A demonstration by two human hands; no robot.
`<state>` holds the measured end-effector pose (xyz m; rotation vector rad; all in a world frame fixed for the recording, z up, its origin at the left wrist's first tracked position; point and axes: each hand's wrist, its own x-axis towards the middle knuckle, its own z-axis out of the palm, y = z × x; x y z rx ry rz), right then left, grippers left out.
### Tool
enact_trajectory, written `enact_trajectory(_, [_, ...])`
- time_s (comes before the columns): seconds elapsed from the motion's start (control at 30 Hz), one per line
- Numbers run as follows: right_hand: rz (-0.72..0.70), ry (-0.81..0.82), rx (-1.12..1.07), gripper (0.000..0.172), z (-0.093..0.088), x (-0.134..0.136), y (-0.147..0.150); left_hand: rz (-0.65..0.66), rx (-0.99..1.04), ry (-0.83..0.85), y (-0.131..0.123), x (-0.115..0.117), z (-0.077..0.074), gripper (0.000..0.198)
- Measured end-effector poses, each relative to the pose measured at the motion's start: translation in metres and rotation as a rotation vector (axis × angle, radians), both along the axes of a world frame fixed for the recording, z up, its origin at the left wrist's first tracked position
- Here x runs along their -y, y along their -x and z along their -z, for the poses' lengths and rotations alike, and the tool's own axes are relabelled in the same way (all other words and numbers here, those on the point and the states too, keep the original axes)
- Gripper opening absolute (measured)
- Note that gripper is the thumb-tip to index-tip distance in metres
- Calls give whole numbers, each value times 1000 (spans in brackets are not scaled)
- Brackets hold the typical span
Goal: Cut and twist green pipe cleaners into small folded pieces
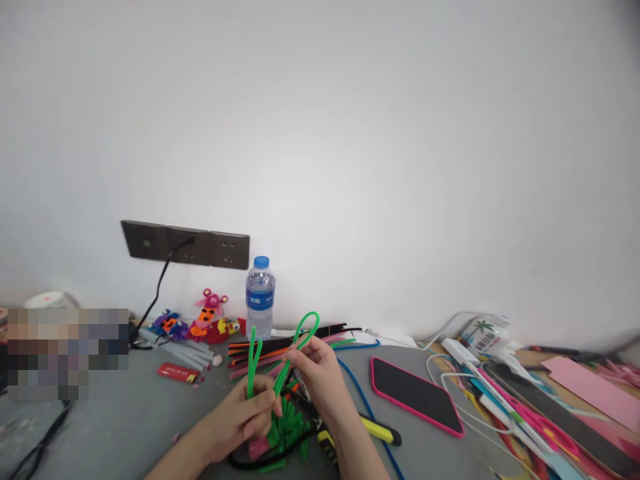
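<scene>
Both my hands are raised over a grey table (125, 413) and pinch bright green pipe cleaners. My left hand (240, 417) is closed on the base of a folded green loop (253, 360) that stands upright. My right hand (317, 380) is closed on a second green pipe cleaner (303, 333) bent into a rounded loop above the fingers. The two pieces meet between my hands. Below them lies a heap of short green cut pieces (287, 430) with a pink bit beside a black cord.
A phone in a pink case (415, 395) lies to the right. Behind my hands are a bundle of coloured pipe cleaners (285, 347), a water bottle (260, 297), small craft figures (207, 319), glue sticks (177, 350) and a wall socket strip (185, 245). Cables and pink paper crowd the far right.
</scene>
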<state>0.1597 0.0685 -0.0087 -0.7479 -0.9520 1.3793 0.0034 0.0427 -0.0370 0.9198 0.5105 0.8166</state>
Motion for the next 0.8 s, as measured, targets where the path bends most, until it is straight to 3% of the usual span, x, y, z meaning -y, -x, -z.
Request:
enact_trajectory(0.37, [268,91,-165,34,-13,-6,-11,8,-83,-2,-2,2,-1,41])
enact_trajectory(0.63, [303,126,-222,39,-11,-7,-21,46,-99,-7,-3,4,-5,45])
enact_trajectory(0.73, [258,160,-236,48,-12,-7,-26,59,-86,-7,-3,3,-4,45])
enact_trajectory(0.8, [236,178,-253,44,-13,-7,-28,73,-88,-6,-2,3,-3,44])
